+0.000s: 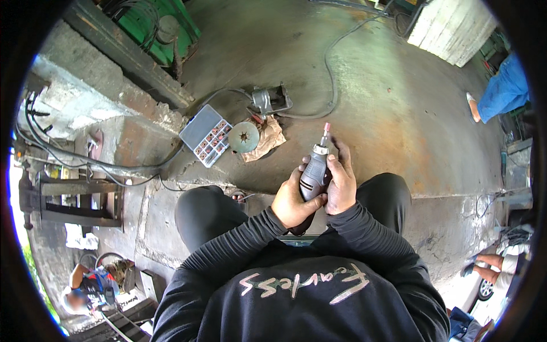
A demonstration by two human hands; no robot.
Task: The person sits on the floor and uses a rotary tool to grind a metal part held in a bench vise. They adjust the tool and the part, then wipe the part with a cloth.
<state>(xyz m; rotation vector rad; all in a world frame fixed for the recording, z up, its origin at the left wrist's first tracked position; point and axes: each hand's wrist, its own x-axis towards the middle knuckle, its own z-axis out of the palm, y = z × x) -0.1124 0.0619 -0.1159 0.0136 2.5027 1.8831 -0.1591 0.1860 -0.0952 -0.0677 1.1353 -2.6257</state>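
Fingers of both hands are curled round a grey rotary tool, and I see none of them spread wide. It sits above the lap, between the bent knees, with its nose pointing forward. The left hand wraps its left side, with the thumb laid over the lower part. The right hand hugs its right side. Some fingertips hide behind the tool, so from far away I can't tell how hard they press.

I guess the tool is hard and stiff, a bit heavy, but easy for two hands. Its smooth shell may slip if the skin is oily, so I would hold the fat grey middle. I would keep off the thin pink tip, as it looks like it could chip or snap.

Past the knees, a plastic box lies open on the floor, with small parts in its little squares. Just beside it, a round green disc rests partly on brown paper. A bit farther is a grey metal thing, near a long cord. Far off, I see a green machine and a person in blue trousers
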